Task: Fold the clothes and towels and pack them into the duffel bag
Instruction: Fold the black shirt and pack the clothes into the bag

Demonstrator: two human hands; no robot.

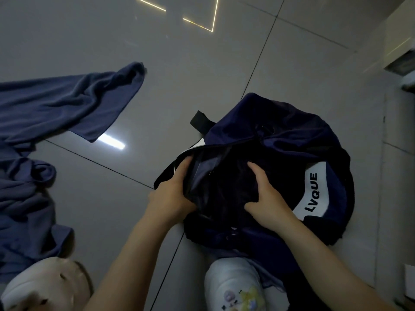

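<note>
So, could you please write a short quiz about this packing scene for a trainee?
1. True or false: the blue garment is already packed in the duffel bag.
2. What word is printed on the bag's white label?
3. Which hand presses on the dark cloth in the bag's opening? A) left hand B) right hand C) neither

Key: 1. False, it lies unfolded on the floor, left of the bag. 2. LVQUE. 3. B; the left hand grips the opening's edge.
</note>
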